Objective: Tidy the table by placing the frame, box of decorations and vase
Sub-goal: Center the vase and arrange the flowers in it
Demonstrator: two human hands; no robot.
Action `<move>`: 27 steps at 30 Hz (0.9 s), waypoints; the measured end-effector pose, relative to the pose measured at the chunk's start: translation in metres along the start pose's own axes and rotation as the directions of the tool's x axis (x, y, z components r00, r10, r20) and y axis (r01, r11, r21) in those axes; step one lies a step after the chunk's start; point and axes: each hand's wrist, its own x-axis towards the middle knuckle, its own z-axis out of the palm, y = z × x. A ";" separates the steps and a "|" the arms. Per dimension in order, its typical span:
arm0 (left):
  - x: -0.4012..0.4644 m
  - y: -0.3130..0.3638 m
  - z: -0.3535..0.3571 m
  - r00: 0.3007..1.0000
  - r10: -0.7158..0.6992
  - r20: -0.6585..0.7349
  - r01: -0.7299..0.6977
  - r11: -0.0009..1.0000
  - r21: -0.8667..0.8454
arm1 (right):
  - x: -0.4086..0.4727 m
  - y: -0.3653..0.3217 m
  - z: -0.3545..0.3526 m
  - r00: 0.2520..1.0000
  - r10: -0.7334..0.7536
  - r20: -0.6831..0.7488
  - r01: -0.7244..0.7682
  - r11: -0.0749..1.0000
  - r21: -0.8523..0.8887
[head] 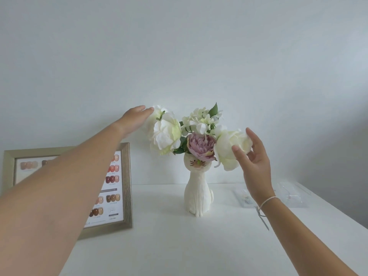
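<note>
A white cat-shaped vase (197, 193) stands upright near the back middle of the white table (179, 246), holding white and mauve flowers (201, 148). My left hand (134, 120) reaches flat against the upper left white flower (166, 134), fingers extended. My right hand (253, 162) cups the right white flower (229, 150), thumb and fingers touching its petals. A champagne-coloured frame (126, 188) with nail colour samples stands at the left, partly hidden by my left forearm. A clear plastic box of decorations (292, 195) lies at the back right.
The table backs onto a plain white wall (179, 56). Its right edge runs diagonally toward the lower right. A thin white cord is tied round my right wrist, with a tail hanging down.
</note>
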 end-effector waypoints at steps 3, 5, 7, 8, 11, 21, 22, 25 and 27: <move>0.004 -0.004 0.005 0.999 -0.003 0.040 0.004 1.000 -0.024 | -0.002 0.005 0.001 1.000 -0.025 0.012 0.025 1.000 0.000; 0.003 -0.005 0.008 0.999 -0.023 0.047 0.024 0.999 -0.029 | -0.002 0.006 0.003 0.999 -0.034 0.010 0.034 0.999 0.001; 0.000 -0.003 0.009 0.999 -0.025 0.043 0.027 0.998 -0.058 | -0.002 0.006 0.004 0.999 -0.040 0.004 0.040 0.999 -0.007; 0.001 -0.004 0.010 0.999 -0.021 0.037 0.024 0.996 -0.084 | -0.002 0.007 0.004 0.999 -0.042 0.001 0.042 0.999 -0.011; 0.003 -0.003 0.012 0.999 -0.028 0.040 0.034 0.984 -0.175 | -0.002 0.009 0.004 0.999 -0.037 -0.002 0.037 0.999 -0.010; -0.013 0.023 0.035 0.977 0.086 0.196 -0.045 0.978 -0.204 | -0.002 0.009 0.010 1.000 -0.015 -0.011 0.015 0.999 -0.029; -0.015 0.025 0.036 0.974 0.103 0.200 -0.063 0.978 -0.198 | -0.002 0.008 0.011 1.000 -0.015 -0.012 0.014 0.999 -0.036; -0.020 0.030 0.037 0.966 0.150 0.210 -0.113 0.977 -0.179 | -0.002 0.007 0.012 1.000 -0.006 -0.014 0.005 0.999 -0.043; -0.021 0.031 0.036 0.966 0.167 0.198 -0.135 0.977 -0.165 | -0.002 0.006 0.011 1.000 0.001 -0.022 -0.002 0.999 -0.048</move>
